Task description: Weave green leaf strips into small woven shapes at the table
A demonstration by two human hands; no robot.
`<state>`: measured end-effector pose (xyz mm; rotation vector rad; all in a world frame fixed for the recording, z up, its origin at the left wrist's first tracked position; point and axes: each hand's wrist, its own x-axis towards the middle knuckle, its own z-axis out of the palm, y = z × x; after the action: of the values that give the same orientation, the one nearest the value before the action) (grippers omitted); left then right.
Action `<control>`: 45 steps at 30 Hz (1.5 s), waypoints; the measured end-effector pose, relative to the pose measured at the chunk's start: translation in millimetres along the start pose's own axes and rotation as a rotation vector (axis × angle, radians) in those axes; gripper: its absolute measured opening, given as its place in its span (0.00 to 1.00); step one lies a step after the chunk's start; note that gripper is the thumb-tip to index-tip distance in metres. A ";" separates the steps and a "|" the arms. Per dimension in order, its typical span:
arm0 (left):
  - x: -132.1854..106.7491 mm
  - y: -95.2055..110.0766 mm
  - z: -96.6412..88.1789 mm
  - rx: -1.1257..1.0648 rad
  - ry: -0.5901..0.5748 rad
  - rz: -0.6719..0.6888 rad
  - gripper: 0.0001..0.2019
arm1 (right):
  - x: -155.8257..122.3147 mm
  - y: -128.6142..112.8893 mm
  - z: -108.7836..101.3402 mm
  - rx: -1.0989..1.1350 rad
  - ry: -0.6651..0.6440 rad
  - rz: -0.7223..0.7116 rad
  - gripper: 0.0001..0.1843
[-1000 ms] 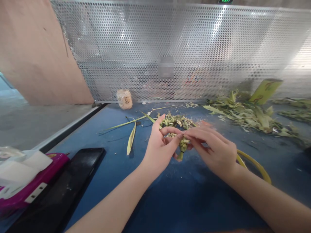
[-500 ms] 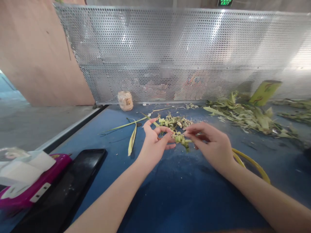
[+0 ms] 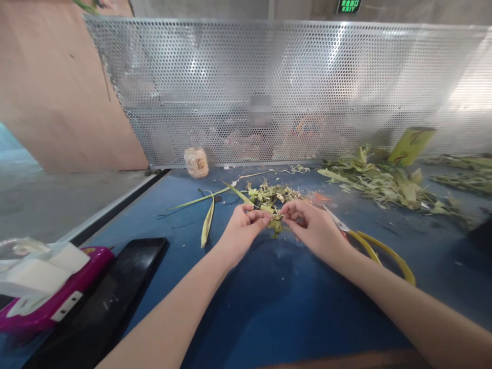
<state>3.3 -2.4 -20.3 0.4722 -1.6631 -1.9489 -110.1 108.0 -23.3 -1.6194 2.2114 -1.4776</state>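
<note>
Both hands meet over the middle of the blue tabletop, fingers pinched close together. Between them is a small knotted green leaf piece (image 3: 275,225), its lower end hanging below my fingertips. My left hand (image 3: 246,225) is closed on its left side, thumb against the index finger. My right hand (image 3: 309,220) pinches its right side. Fingers cover much of the piece, so its full shape is hidden. Just behind lies a heap of cut leaf scraps (image 3: 269,193). Scissors with yellow handles (image 3: 392,253) lie beside my right forearm, partly covered by it.
A perforated metal screen (image 3: 215,77) closes off the back. Long leaf strips (image 3: 207,223) lie left of the scraps. At left are a black phone-like slab (image 3: 130,266) and a magenta power strip (image 3: 94,266). Leaves (image 3: 392,182) and a green box (image 3: 412,146) stand back right.
My hands have come closer together and the left fingers have curled in. The green piece is now more covered and turned downward. More of the scissors shows.
</note>
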 end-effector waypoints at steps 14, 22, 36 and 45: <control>-3.9 -1.2 2.7 0.008 -0.164 0.044 0.16 | -1.8 -2.0 0.5 -0.017 -0.014 0.005 0.10; 5.3 -1.7 -2.3 0.033 0.066 0.042 0.16 | -1.8 -0.3 0.4 -0.064 0.049 -0.113 0.08; 12.4 -9.3 1.6 0.171 -0.022 0.070 0.17 | -6.6 -3.6 -2.6 -0.137 -0.052 -0.568 0.09; 14.0 -15.1 2.8 0.258 -0.109 0.085 0.17 | -6.5 -1.6 -1.0 -0.148 -0.148 -0.564 0.09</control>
<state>-12.0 -7.0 -33.6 0.3878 -1.9833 -1.7346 -106.5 113.6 -24.7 -2.4577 1.9120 -1.2390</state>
